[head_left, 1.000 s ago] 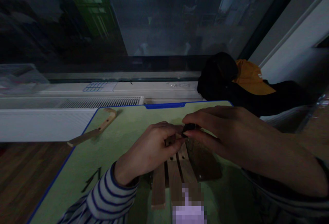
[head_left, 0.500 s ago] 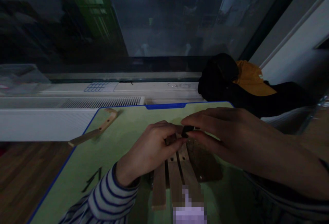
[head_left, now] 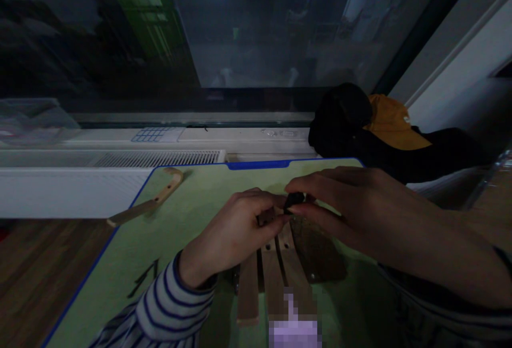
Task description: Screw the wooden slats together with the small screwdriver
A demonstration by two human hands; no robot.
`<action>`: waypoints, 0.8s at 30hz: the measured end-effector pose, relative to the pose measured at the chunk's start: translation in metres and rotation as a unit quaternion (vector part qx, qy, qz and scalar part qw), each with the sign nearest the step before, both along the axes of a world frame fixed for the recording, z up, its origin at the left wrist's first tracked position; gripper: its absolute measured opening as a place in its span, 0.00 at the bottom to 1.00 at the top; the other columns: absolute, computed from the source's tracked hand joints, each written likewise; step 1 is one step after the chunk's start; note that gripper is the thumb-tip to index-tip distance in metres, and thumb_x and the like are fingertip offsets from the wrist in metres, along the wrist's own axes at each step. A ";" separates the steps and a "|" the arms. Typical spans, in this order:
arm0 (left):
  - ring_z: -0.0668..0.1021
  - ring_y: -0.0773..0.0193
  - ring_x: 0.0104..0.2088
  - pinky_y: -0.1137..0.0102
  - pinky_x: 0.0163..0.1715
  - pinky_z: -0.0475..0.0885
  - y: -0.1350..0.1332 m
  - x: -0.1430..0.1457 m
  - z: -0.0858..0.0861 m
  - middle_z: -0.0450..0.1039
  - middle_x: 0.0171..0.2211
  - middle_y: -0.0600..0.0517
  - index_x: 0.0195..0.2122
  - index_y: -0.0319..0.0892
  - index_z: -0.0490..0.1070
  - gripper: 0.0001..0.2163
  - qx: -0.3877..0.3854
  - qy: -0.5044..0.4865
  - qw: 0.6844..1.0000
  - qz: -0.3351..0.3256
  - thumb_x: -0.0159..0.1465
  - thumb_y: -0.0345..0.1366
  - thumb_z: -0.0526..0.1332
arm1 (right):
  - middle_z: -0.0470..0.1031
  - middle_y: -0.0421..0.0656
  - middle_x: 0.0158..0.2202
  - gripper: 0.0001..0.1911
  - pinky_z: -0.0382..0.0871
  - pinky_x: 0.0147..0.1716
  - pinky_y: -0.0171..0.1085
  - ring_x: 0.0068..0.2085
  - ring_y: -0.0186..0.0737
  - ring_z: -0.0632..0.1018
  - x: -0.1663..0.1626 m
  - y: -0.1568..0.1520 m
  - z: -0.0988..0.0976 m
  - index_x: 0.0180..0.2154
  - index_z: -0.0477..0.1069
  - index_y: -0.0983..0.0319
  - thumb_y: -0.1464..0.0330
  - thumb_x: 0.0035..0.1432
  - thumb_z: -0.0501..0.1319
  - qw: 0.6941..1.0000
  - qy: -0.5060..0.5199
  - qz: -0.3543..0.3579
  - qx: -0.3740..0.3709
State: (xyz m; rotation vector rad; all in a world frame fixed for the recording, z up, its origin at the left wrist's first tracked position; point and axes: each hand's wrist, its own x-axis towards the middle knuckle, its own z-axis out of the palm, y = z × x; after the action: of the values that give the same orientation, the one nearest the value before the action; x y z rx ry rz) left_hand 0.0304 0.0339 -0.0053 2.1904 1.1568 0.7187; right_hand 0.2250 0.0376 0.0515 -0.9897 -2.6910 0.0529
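Note:
Between the thumb and fingers of my right hand (head_left: 352,204) is a small black piece (head_left: 295,199); its exact kind does not show. My left hand (head_left: 240,225) is closed at the upper ends of the wooden strips, with wood showing between thumb and forefinger, which also meet the black piece. Three strips fan towards me: a left strip (head_left: 248,289), a middle strip (head_left: 272,273) and a right strip (head_left: 294,268). Dark holes show in the middle and right ones. Beneath lies a dark brown plate (head_left: 326,257). My left fingers hide the strips' tops.
A bent wooden piece with holes (head_left: 162,194) lies at the left edge of the green, blue-rimmed board (head_left: 200,183). Behind stand a radiator (head_left: 80,188) and a windowsill (head_left: 224,137). Black and orange caps (head_left: 394,121) rest at the back right, a clear container (head_left: 36,119) far left.
The black piece has turned slightly between my right fingertips, and the right fingers have shifted a little to the right. My left hand stays in place.

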 end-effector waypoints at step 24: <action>0.74 0.65 0.30 0.71 0.30 0.67 -0.001 -0.001 0.000 0.73 0.29 0.54 0.34 0.41 0.73 0.03 0.003 -0.017 1.000 -0.013 0.61 0.29 0.59 | 0.76 0.41 0.35 0.10 0.66 0.30 0.37 0.33 0.39 0.76 0.000 -0.001 0.003 0.44 0.69 0.59 0.67 0.63 0.54 1.000 -0.002 0.007 -0.022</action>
State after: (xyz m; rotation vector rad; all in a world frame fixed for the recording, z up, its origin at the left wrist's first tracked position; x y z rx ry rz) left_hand 0.0297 0.0327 -0.0049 2.1850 1.1084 0.7459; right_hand 0.2251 0.0362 0.0548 -0.9836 -2.7120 0.1138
